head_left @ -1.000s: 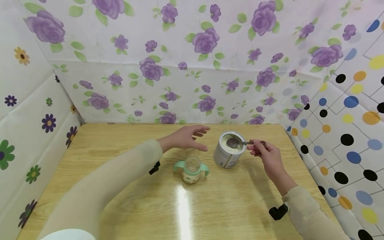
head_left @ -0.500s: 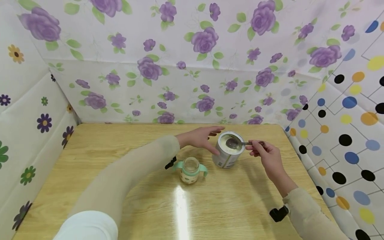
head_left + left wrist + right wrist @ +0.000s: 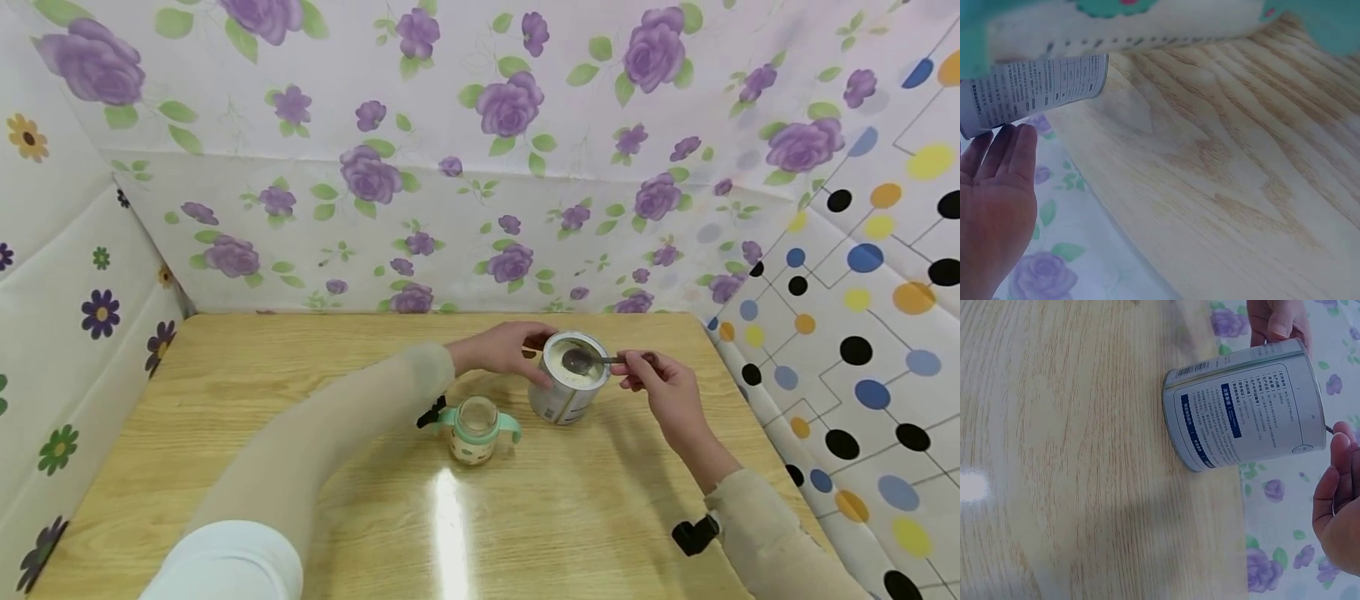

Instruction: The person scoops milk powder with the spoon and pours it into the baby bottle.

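Note:
My left hand holds the left side of an open powder can, thumb in front and fingers round the back. In the left wrist view the fingertips meet the printed wall of the can. My right hand pinches the dark handle of a spoon, whose bowl rests over pale powder inside the can's mouth. The right wrist view shows the can upright on the table; its wall hides the spoon's bowl. A baby bottle with mint-green handles stands uncapped left of the can.
The wooden table ends at a floral cloth wall behind the can. A dotted cloth wall rises on the right, a flowered one on the left. The bottle stands close below my left wrist.
My left hand has moved right, from open air above the bottle to the can, and now holds its side. The right hand and the spoon have stayed almost where they were.

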A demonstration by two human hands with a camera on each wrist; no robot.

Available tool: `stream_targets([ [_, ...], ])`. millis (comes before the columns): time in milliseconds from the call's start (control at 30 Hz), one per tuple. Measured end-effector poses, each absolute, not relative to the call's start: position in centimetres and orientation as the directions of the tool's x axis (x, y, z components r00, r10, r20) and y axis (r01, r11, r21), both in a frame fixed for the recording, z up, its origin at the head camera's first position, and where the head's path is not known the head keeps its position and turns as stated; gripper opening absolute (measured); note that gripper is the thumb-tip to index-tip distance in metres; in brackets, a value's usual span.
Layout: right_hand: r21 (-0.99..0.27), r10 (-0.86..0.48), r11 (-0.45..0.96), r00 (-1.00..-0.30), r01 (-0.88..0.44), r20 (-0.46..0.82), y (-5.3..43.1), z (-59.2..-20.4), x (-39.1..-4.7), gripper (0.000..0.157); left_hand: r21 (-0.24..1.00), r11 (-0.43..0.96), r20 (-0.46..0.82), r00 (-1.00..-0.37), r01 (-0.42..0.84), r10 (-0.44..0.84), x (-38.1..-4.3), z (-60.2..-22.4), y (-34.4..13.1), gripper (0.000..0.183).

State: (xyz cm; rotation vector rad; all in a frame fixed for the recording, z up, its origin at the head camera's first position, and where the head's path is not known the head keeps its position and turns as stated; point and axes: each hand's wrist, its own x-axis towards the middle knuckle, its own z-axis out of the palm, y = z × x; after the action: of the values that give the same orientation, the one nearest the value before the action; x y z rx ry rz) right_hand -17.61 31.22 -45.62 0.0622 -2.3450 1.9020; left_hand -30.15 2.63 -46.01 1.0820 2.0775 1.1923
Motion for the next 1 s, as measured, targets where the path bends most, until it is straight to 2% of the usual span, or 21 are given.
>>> stream_targets([
  [300,-0.944,0.026,0.283,-0.983,-0.168,0.183,31.4,-44.6,-17.5,0.037,0.907,0.267,-0.030,-0.582,0.327,0.812,-29.7,-46.8,2.7,0.081],
  [433,-0.878,-0.040,0.414,-0.969,-0.239,0.244,31.4,-43.5,-17.7,0.037,0.914,0.253,-0.018,-0.592,0.317,0.806,-29.6,-46.9,2.5,0.081],
  [567,-0.760,-0.103,0.574,-0.948,-0.305,0.302,31.5,-42.6,-17.8,0.030,0.918,0.238,-0.005,-0.589,0.319,0.808,-29.6,-46.8,2.4,0.081],
  [700,-0.668,-0.144,0.669,-0.939,-0.325,0.313,31.5,-42.2,-17.6,0.024,0.919,0.224,0.011,-0.590,0.323,0.807,-29.7,-47.1,2.5,0.080],
  [867,-0.652,-0.186,0.681,-0.940,-0.334,0.288,31.3,-42.8,-17.3,0.023,0.920,0.226,0.014,-0.605,0.320,0.796,-29.6,-47.3,2.7,0.080],
  [1000,-0.750,-0.172,0.595,-0.957,-0.290,0.233,31.2,-43.2,-17.0,0.025,0.921,0.221,0.020,-0.607,0.321,0.795,-29.4,-47.2,2.9,0.079],
])
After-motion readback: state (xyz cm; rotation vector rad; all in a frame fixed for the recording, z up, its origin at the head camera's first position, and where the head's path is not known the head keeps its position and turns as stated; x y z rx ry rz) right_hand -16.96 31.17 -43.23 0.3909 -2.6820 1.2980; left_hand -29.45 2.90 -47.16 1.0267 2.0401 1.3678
